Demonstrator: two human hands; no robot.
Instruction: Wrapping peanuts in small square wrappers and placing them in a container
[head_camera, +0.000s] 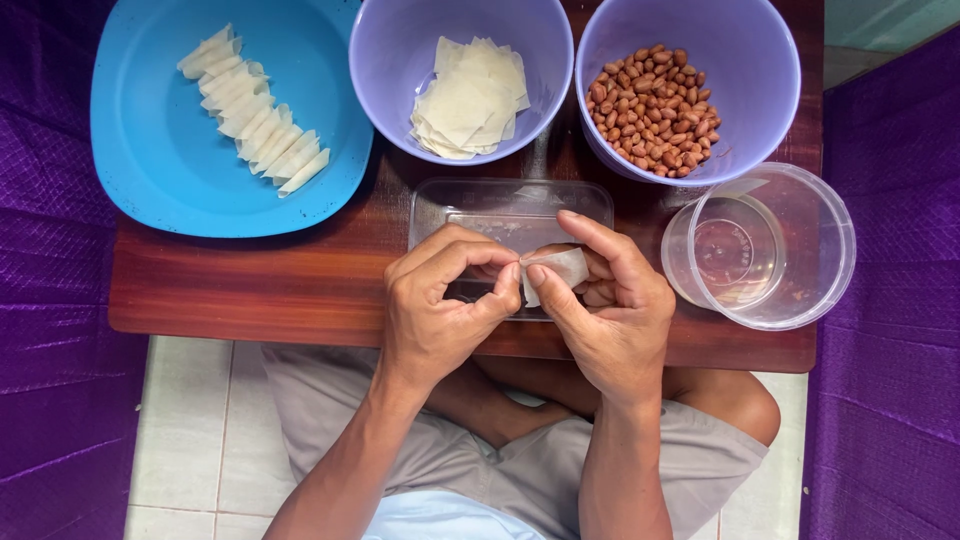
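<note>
The person sat cross-legged at a low wooden counter (300, 290), and both hands met over its near edge. The left hand (440, 300) had thumb and forefinger pinched onto one end of a small pale wrapper (562, 268), while the right hand (610, 310) gripped the other end between its own thumb and forefinger, the remaining fingers curled beneath. The wrapper sat between the two sets of fingertips, folded or rolled, and I could not tell whether anything lay inside it.

Just under and beyond the hands lay a shallow clear rectangular tray (500, 205), its near rim hidden by the knuckles. Beyond that, straight ahead of the left hand, stood a lilac bowl (400, 60) holding a stack of flat square wrappers (470, 95). Ahead of the right hand stood a second lilac bowl (750, 70) of red-skinned peanuts (652, 110), its rim touching or nearly touching the first. Just to the right of the right hand stood a clear round tub (800, 250) with a little liquid in the bottom, close to the counter's right edge and overlapping the peanut bowl's rim.

Far to the left of the left hand sat a blue plate (150, 150) carrying a slanting row of finished rolled pieces (255, 125). Between that plate and the left hand ran a strip of bare wood, the widest open room on the counter. Purple cloth (50, 300) hemmed in both sides.
</note>
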